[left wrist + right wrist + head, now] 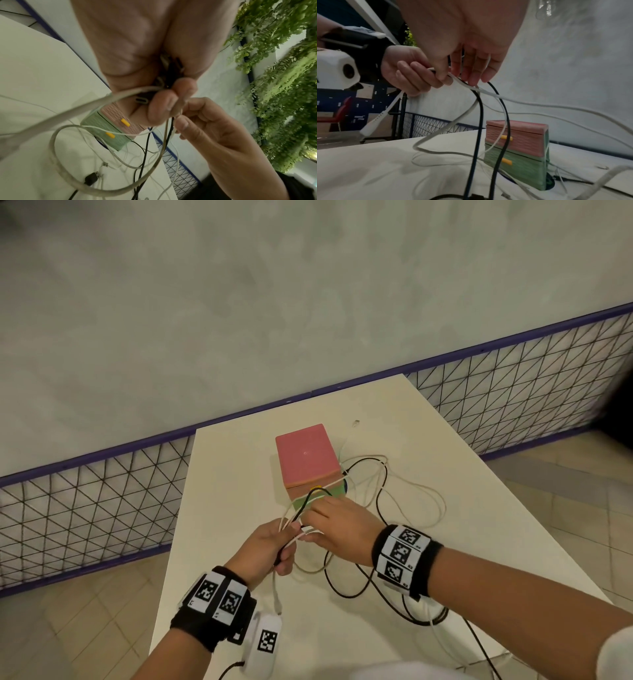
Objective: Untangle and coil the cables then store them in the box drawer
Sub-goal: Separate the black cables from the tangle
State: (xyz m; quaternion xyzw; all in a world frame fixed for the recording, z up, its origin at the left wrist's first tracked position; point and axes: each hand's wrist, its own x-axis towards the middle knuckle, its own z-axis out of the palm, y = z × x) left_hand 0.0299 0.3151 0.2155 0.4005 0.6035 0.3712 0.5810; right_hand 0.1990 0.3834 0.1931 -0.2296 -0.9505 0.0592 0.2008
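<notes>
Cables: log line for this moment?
left hand: grips cables | right hand: pinches cable | box: drawers closed | cables: tangled

Black cable (479,642): runs off head view's lower edge. Box (305,455): front partly behind right hand (337,527). Cable ends inside left hand (270,546): hidden.

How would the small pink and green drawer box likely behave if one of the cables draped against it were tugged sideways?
The drawer box stands taller than its footprint and looks like light plastic, so it would probably slide or tip. A white cable runs down its side, so a tug may drag it. The table looks smooth, giving little grip.
</notes>
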